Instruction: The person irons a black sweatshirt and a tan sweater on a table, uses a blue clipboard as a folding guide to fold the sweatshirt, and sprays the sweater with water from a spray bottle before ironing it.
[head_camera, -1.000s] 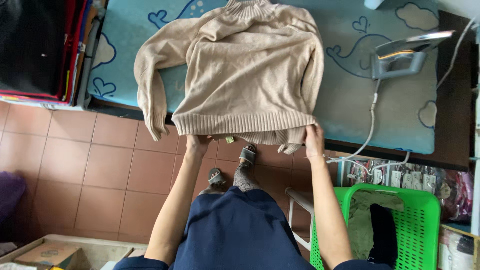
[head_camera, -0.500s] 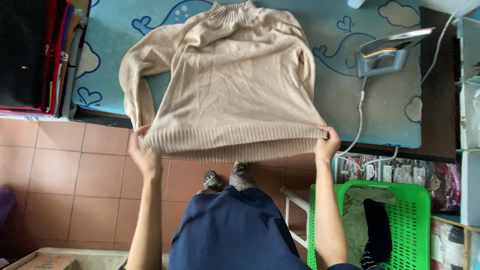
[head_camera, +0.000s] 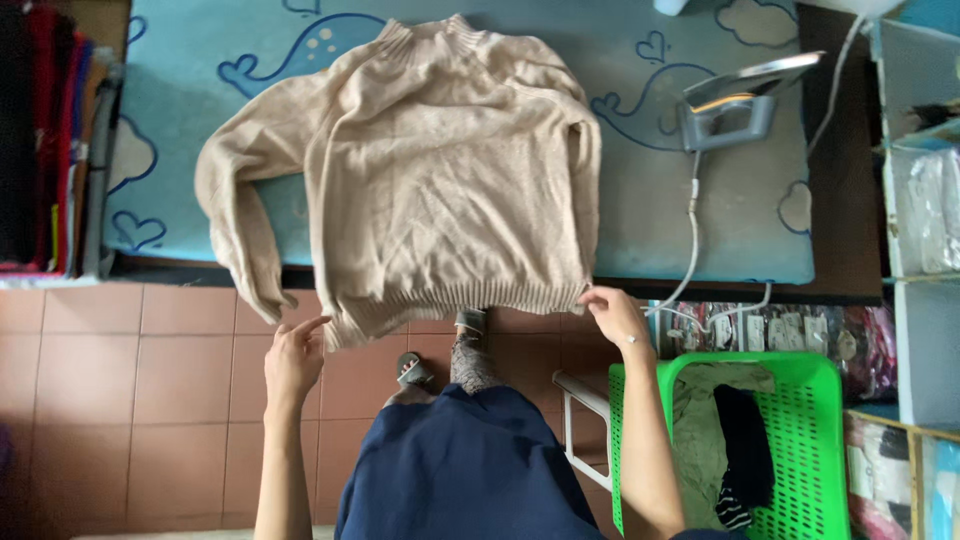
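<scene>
A beige knit sweater (head_camera: 450, 180) lies flat, front up, on a blue ironing table (head_camera: 650, 200) printed with whales. Its ribbed hem hangs over the near edge and its left sleeve (head_camera: 235, 220) droops off the side. My left hand (head_camera: 293, 357) hovers just below the hem's left corner with fingers apart, index finger pointing at it, holding nothing. My right hand (head_camera: 614, 314) has its fingertips at the hem's right corner; whether it pinches the fabric is unclear.
A grey iron (head_camera: 735, 100) stands on the table at right, its cord (head_camera: 692, 240) trailing off the near edge. A green plastic basket (head_camera: 800, 440) with dark clothes sits at lower right. Folded clothes are stacked at far left (head_camera: 50, 140). Shelves rise at right.
The hem, held stretched and lifted between both hands, has dropped onto the table edge. My left hand let go and pulled back; my right hand lowered with the corner.
</scene>
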